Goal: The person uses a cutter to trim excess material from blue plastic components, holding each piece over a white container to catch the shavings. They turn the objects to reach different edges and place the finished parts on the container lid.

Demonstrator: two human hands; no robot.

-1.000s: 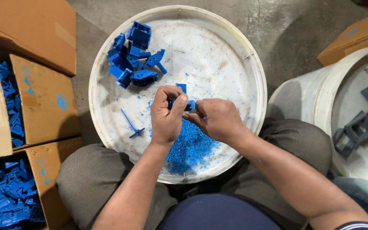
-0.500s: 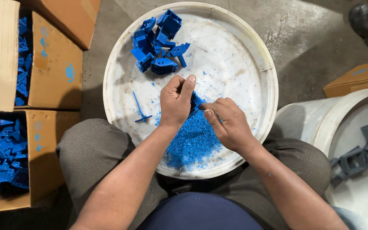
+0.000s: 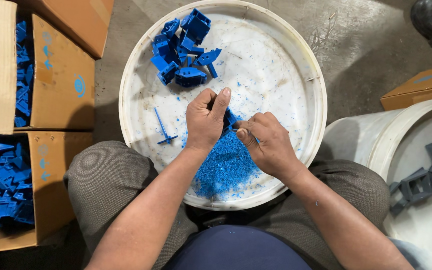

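Fingers of the left hand (image 3: 205,121) gripped a small blue plastic part (image 3: 229,120) over the white tub's (image 3: 281,90) near middle, above blue shavings (image 3: 226,167), while the right hand (image 3: 268,145) pinched a thin tool against it

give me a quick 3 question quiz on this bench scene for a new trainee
1. True or false: the heap of blue shavings lies in the white round tray.
2. Which hand grips the blue part? A left hand B right hand C neither
3. Fill in: the cardboard boxes holding blue parts stand on the person's ____ side.

Key: 1 true; 2 A; 3 left
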